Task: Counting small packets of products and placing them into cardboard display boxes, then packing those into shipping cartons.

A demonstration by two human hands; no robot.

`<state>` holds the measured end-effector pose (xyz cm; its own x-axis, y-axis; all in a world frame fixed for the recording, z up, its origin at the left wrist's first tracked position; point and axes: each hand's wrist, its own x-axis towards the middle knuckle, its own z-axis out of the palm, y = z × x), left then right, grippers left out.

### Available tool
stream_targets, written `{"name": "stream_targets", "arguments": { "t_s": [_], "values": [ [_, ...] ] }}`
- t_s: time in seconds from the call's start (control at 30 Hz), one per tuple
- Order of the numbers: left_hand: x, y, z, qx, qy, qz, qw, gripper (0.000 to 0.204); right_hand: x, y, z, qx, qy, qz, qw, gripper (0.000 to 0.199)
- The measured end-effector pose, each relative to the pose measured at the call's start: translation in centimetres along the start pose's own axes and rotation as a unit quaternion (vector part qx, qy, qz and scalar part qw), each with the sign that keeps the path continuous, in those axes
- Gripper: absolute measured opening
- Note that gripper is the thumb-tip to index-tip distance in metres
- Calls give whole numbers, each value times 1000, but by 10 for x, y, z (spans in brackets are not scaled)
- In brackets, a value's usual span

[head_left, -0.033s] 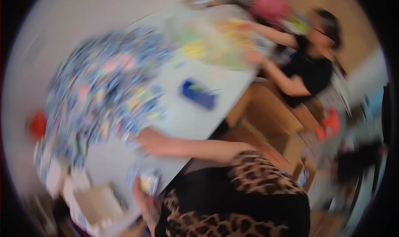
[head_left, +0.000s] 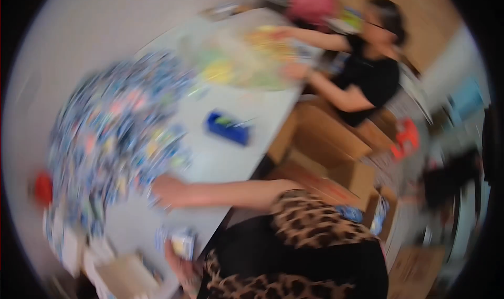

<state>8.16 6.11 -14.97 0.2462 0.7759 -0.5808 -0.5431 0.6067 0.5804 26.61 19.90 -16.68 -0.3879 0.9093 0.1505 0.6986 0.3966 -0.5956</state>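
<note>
My left hand (head_left: 181, 265) is at the table's near edge, closed round a small white and blue packet (head_left: 182, 245) with a yellowish patch. My right hand (head_left: 169, 191) reaches across to the near edge of a big heap of small packets (head_left: 118, 123), mostly blue and white with some pink and yellow ones. Motion smears its fingers, so whether it grips a packet is unclear. Beyond my right forearm, a blue open box (head_left: 228, 128) with something green in it stands on the white table (head_left: 202, 160).
Across the table a person in black (head_left: 362, 71) handles a clear bag of yellow and green items (head_left: 252, 57). Open cardboard boxes (head_left: 331, 141) stand along the table's right side. A white carton (head_left: 126, 278) is at the lower left, and a red object (head_left: 43, 189) lies beyond the heap.
The whole scene has shifted left in the picture as my head turns. My left hand keeps the packet, and my right hand stays at the heap's near edge.
</note>
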Motion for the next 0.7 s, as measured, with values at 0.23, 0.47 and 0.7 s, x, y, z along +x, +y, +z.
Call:
{"name": "stream_targets", "arguments": {
  "t_s": [0.23,0.47,0.7],
  "values": [
    [22,-18,-33,132,-16,-59,989,56,52,48,35,-181,67,84,978,32],
    [4,4,-26,82,-14,-75,994,48,-10,-15,31,-160,88,43,982,29],
    [-7,11,14,152,114,-117,975,50,-44,-10,35,-176,150,-66,971,26]
  ]
}}
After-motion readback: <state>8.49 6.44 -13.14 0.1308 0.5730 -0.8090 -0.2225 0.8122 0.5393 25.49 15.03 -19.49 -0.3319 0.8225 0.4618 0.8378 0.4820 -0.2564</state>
